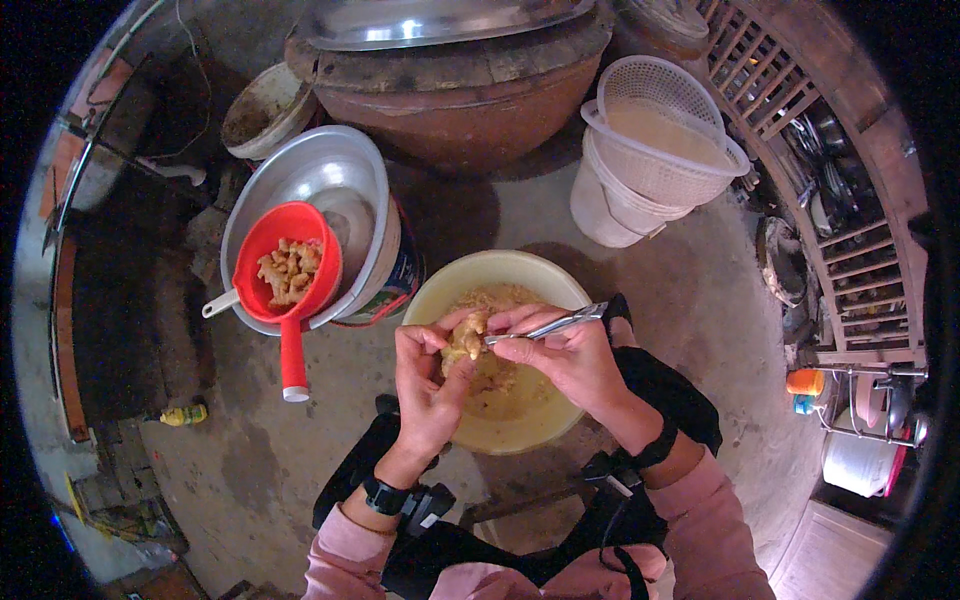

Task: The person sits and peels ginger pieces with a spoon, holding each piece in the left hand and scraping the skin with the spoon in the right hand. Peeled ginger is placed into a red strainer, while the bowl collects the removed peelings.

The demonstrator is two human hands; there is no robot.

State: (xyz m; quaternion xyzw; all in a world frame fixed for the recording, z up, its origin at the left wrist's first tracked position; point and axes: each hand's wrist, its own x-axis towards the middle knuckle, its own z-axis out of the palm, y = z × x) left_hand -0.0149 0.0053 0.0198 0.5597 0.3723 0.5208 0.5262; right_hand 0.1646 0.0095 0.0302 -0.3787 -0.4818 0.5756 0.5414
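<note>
My left hand point(431, 382) grips a knobbly piece of ginger root point(470, 337), pale where its skin is off. In my right hand point(574, 356) is a metal utensil point(566, 321), perhaps a spoon or a small knife, with its working end against the ginger. Both hands are over a cream plastic basin point(510, 439) holding cloudy water and floating brown scraps point(502, 296). To the left, a red long-handled plastic scoop point(328, 274) with several ginger pieces point(291, 270) rests in a wide aluminium basin point(341, 154).
The aluminium basin stands on a printed bucket point(394, 289). White perforated baskets point(664, 120) sit on a white bucket point(611, 202) at upper right. A large clay vessel point(457, 112) is ahead, a slatted wooden rack point(862, 270) to the right. A yellow bottle point(184, 415) lies on the floor.
</note>
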